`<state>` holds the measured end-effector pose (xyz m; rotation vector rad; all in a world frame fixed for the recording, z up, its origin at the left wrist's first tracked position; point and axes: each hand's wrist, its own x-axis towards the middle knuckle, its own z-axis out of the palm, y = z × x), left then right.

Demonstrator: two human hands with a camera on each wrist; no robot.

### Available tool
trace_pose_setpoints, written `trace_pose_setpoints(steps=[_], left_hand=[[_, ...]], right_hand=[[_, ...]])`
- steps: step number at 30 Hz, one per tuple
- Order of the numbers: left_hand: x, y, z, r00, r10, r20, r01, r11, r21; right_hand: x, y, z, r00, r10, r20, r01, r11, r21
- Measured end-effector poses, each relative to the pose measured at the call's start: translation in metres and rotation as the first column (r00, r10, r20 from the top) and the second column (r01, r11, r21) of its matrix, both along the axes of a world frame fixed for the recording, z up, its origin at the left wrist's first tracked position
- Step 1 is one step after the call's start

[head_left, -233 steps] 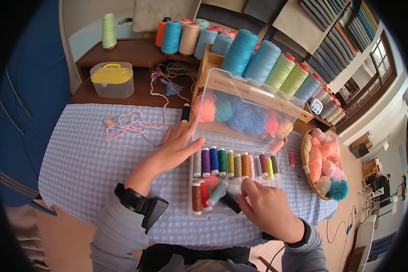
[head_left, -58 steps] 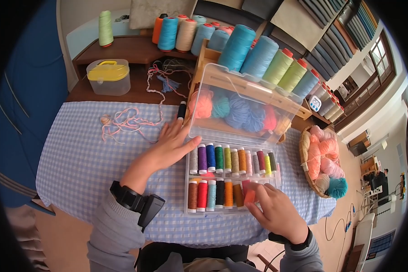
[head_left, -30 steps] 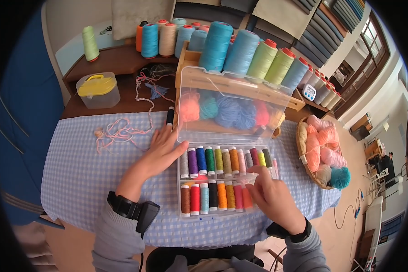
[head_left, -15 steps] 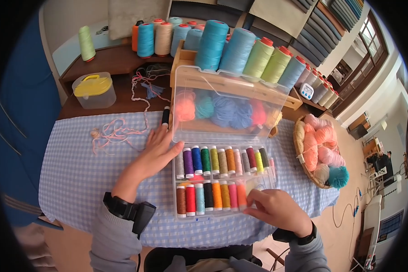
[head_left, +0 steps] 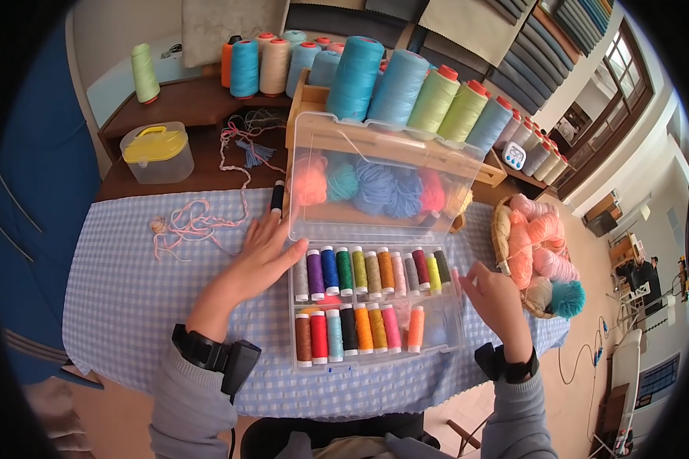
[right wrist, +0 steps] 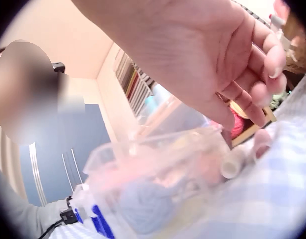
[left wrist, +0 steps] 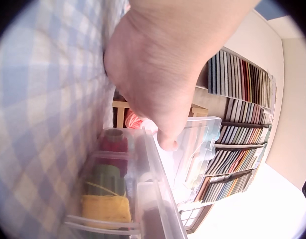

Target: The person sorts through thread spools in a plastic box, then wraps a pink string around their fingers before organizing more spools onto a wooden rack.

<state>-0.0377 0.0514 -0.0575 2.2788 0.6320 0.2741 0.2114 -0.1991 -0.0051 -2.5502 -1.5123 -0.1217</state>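
Observation:
A clear plastic box [head_left: 456,336] lies on the checked cloth with its transparent lid [head_left: 314,223] raised. Two rows of thread spools fill much of it; at the right of the near row, a coral spool [head_left: 416,329] lies slightly apart from the pink spool [head_left: 391,327]. My left hand [head_left: 262,262] rests on the cloth at the box's left side, fingers spread, thumb by the lid's corner. Near its fingertips is a black spool [head_left: 277,197]. My right hand [head_left: 499,302] is just right of the box, fingers loosely bent and holding nothing. Close to its fingertips lies a white-ended spool [right wrist: 233,164] on the cloth.
Behind the lid, a wooden rack [head_left: 308,99] carries large thread cones. A basket [head_left: 501,237] of yarn skeins sits at right. A yellow-lidded tub [head_left: 159,157] and tangled pink yarn [head_left: 195,229] are at left.
Several spools now line the near row, where a few lay loosely earlier. My right hand placed the coral spool, then moved right, out of the box. My left hand stayed beside the box.

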Motion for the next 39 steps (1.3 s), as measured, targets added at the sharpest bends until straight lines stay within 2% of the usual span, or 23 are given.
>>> trace_pose_setpoints(steps=[3,5,8,9,11,13,15,16,19,25,27,28,29,31,34,38,39], left_hand=[[0.000,0.000,0.000,1.000,0.000,-0.002,0.000,1.000,-0.003],[0.000,0.002,-0.004,1.000,0.000,0.004,0.000,1.000,-0.006],[0.001,0.002,-0.007,0.999,-0.012,0.051,0.010,0.999,0.033],[0.001,0.001,-0.005,0.999,-0.002,0.046,0.001,1.000,0.029],[0.001,0.000,-0.004,0.999,0.008,0.038,-0.009,1.000,0.027],[0.001,0.001,-0.006,0.999,0.007,0.033,-0.008,1.000,0.028],[0.001,0.002,-0.007,0.999,0.005,0.039,-0.006,0.999,0.033],[0.001,0.002,-0.007,0.999,0.003,0.046,-0.004,0.999,0.037],[0.001,0.001,-0.004,0.999,-0.004,0.047,0.003,0.999,0.035],[0.000,0.002,-0.008,0.999,-0.002,0.042,0.000,0.999,0.050],[0.000,0.001,-0.007,0.999,0.005,0.040,-0.006,0.999,0.041],[0.001,0.001,-0.006,0.999,0.009,0.039,-0.011,0.999,0.036],[0.001,0.001,-0.007,0.999,0.006,0.039,-0.008,0.999,0.037],[0.001,0.002,-0.008,0.999,0.002,0.047,-0.004,0.999,0.040],[0.000,0.001,-0.003,1.000,0.016,-0.021,-0.015,1.000,0.016],[0.001,0.000,0.001,0.999,0.018,-0.033,-0.018,1.000,-0.006],[0.000,0.002,-0.002,1.000,0.004,0.008,-0.004,1.000,0.001]], right_hand=[[0.019,0.001,-0.035,0.999,0.018,-0.046,-0.021,0.998,-0.064],[0.024,0.002,-0.035,0.997,0.021,-0.080,-0.029,0.995,-0.096],[0.029,0.006,-0.032,0.997,0.025,0.072,-0.031,0.996,0.087],[0.030,0.008,-0.029,0.997,0.021,0.071,-0.027,0.996,0.088],[0.031,0.013,-0.020,0.998,0.054,0.015,-0.056,0.967,0.250],[0.017,0.021,-0.009,0.999,0.049,0.002,-0.048,0.962,0.269],[0.000,0.027,-0.003,0.999,0.030,-0.025,-0.024,0.981,0.190],[0.006,0.026,-0.016,0.993,0.098,0.066,-0.105,0.989,0.108],[-0.010,0.033,-0.007,0.992,0.096,0.077,-0.098,0.995,0.029],[-0.042,0.027,0.020,0.971,0.052,0.232,-0.078,0.992,0.104],[-0.058,0.019,0.032,0.989,0.133,0.064,-0.125,0.985,-0.116],[-0.060,0.014,0.028,0.975,0.220,0.042,-0.213,0.970,-0.119],[-0.062,0.011,0.023,0.975,0.217,0.043,-0.210,0.971,-0.117],[-0.065,0.009,0.013,0.916,0.396,0.070,-0.384,0.913,-0.141],[-0.072,0.012,0.005,0.923,0.381,0.048,-0.375,0.921,-0.106],[-0.067,0.014,0.018,0.946,0.319,-0.058,-0.322,0.946,-0.039],[-0.062,0.016,0.022,0.946,0.318,-0.058,-0.320,0.947,-0.034]])
